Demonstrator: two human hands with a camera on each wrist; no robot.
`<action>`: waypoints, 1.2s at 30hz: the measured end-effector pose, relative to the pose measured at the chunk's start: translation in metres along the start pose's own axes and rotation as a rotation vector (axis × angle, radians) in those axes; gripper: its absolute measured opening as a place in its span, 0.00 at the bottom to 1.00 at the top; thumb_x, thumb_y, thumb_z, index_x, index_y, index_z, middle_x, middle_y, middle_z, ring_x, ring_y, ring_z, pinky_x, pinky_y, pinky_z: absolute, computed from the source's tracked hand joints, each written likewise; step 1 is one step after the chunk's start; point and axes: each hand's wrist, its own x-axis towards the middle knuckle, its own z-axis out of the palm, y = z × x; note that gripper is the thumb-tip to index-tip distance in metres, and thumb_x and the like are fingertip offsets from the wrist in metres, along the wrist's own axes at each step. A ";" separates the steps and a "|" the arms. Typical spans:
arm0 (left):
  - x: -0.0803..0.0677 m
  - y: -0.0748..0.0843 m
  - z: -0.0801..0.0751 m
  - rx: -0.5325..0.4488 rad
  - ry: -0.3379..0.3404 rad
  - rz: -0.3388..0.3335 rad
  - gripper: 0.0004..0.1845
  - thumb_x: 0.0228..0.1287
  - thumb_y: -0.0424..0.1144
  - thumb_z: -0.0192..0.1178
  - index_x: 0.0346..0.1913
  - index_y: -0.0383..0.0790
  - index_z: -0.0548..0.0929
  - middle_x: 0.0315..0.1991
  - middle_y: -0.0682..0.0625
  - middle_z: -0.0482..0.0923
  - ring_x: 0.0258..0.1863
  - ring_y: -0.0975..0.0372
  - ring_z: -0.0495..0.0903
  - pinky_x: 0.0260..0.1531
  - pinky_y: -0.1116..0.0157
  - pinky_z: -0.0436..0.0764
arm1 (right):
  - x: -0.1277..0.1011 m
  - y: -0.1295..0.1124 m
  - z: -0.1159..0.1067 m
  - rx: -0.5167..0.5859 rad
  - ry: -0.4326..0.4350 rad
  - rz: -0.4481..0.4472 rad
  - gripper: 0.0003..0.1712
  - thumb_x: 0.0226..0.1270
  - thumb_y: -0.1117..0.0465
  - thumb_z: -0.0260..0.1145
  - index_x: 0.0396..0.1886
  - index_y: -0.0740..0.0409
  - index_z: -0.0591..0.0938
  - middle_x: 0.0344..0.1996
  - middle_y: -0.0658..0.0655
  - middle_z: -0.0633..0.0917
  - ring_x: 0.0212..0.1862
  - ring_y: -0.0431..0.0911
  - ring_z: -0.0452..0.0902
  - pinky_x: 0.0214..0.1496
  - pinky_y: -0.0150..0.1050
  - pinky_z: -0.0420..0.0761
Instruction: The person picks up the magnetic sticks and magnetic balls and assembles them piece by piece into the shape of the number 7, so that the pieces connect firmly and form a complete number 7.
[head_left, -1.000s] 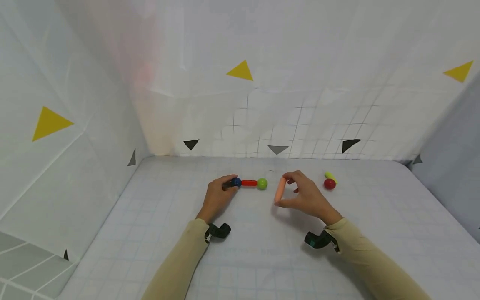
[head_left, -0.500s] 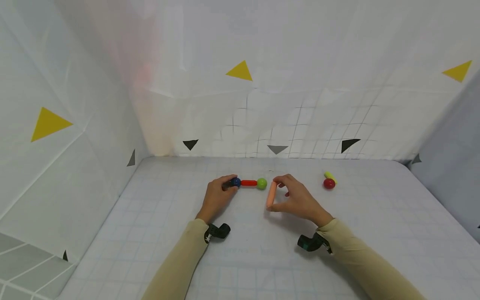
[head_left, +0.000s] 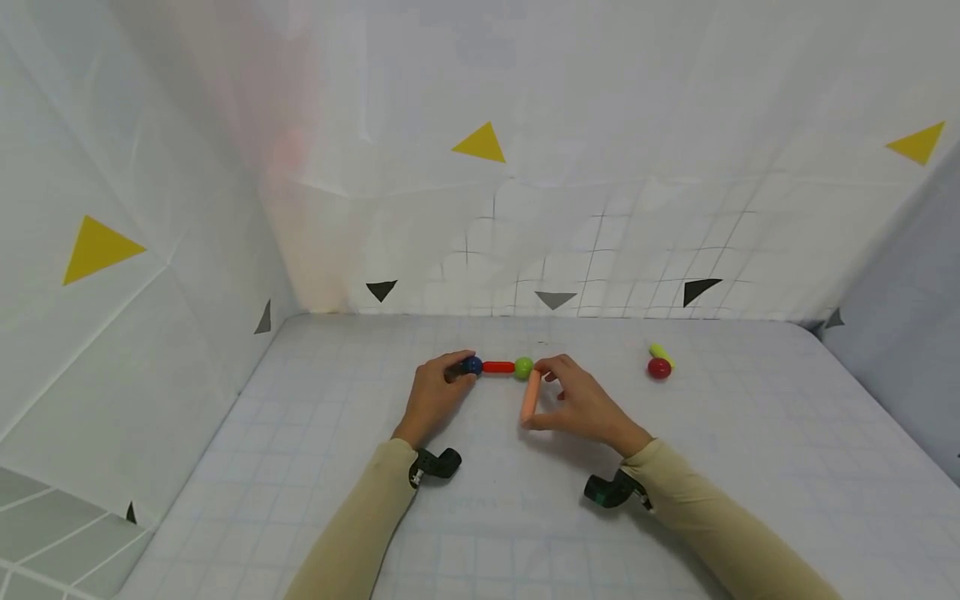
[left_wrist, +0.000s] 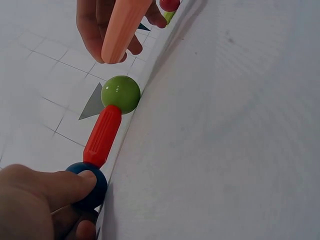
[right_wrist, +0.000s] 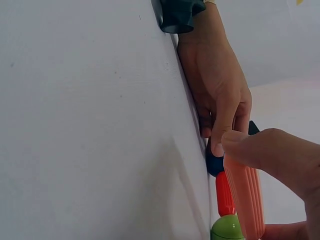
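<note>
A salmon-pink rod [head_left: 530,395] is pinched end to end between thumb and forefinger of the right hand [head_left: 581,406], its far tip just beside the green ball [head_left: 523,367], close enough that contact cannot be judged from the head view; the green ball caps a short red rod [head_left: 498,367] whose other end joins a blue ball [head_left: 472,364], and the left hand [head_left: 435,393] pinches that blue ball with curled fingertips, the row lying on the gridded white table [head_left: 480,517]; no containers are in view; the left wrist view shows a clear gap between the pink rod's tip [left_wrist: 123,27] and the green ball [left_wrist: 120,94], which the head view does not settle; the right wrist view shows the pink rod [right_wrist: 245,195] alongside the red rod [right_wrist: 224,194]; to the right of the green ball, well apart, a red ball [head_left: 659,367] touches a yellow-green rod [head_left: 662,352].
</note>
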 end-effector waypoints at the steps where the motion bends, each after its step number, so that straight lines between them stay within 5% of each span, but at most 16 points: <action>1: 0.000 -0.001 0.000 0.002 0.001 0.000 0.21 0.69 0.36 0.69 0.65 0.45 0.85 0.48 0.50 0.86 0.43 0.58 0.80 0.48 0.58 0.80 | 0.000 -0.001 0.001 0.004 -0.001 -0.003 0.49 0.50 0.45 0.86 0.66 0.63 0.76 0.56 0.56 0.78 0.56 0.54 0.75 0.50 0.48 0.82; 36: 0.000 0.001 0.000 0.027 0.016 0.033 0.21 0.68 0.35 0.69 0.63 0.44 0.86 0.48 0.49 0.87 0.43 0.59 0.81 0.48 0.57 0.80 | 0.005 0.000 0.013 -0.022 -0.022 -0.041 0.45 0.53 0.45 0.85 0.65 0.63 0.78 0.52 0.58 0.78 0.50 0.52 0.76 0.45 0.43 0.80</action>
